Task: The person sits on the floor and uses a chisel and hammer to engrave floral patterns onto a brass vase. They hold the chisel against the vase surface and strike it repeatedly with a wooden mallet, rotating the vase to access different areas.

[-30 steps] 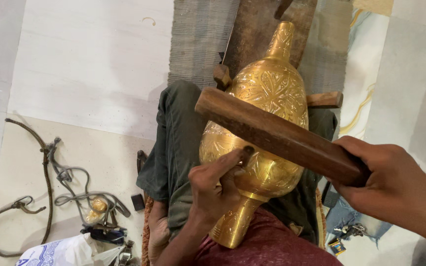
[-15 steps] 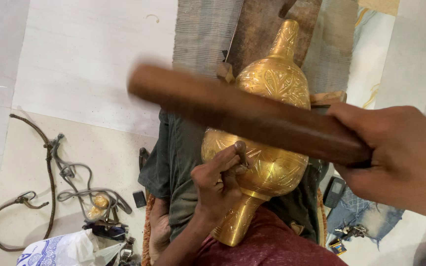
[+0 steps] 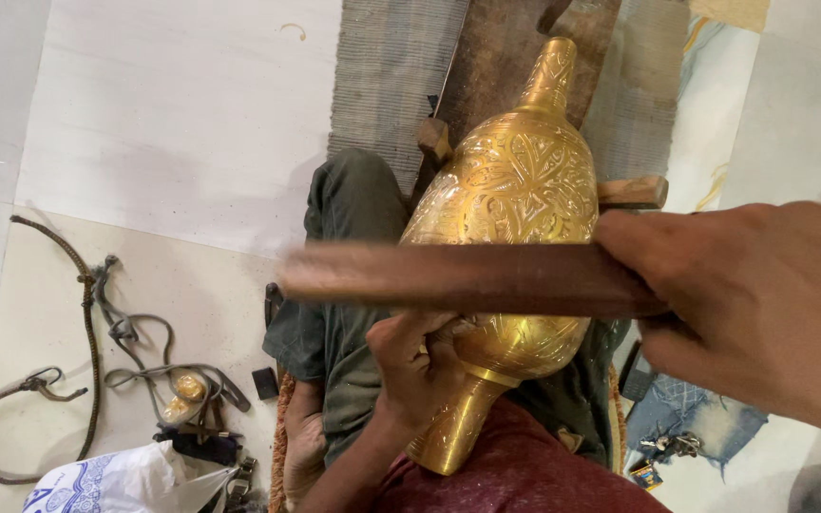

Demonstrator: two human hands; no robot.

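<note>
A large engraved brass vase [image 3: 515, 199] lies across my lap, its narrow end pointing away from me and resting on a wooden support [image 3: 525, 57]. My right hand [image 3: 762, 304] grips a long brown wooden stick [image 3: 458, 278] held crosswise over the vase, blurred by motion. My left hand [image 3: 420, 366] is pressed against the lower belly of the vase with its fingers curled around something small that I cannot make out. The vase's flared neck [image 3: 453, 427] points toward my body.
A grey woven mat [image 3: 382, 76] lies on the pale tiled floor ahead. At the left lie cords and straps [image 3: 97, 323], a small brass piece [image 3: 182, 389] and a white printed bag [image 3: 116, 480]. Small items and blue cloth [image 3: 677, 418] lie at the right.
The wooden stick has swung from a downward slant to nearly level across the vase. My right hand has moved nearer to the camera. The left hand stays on the vase.
</note>
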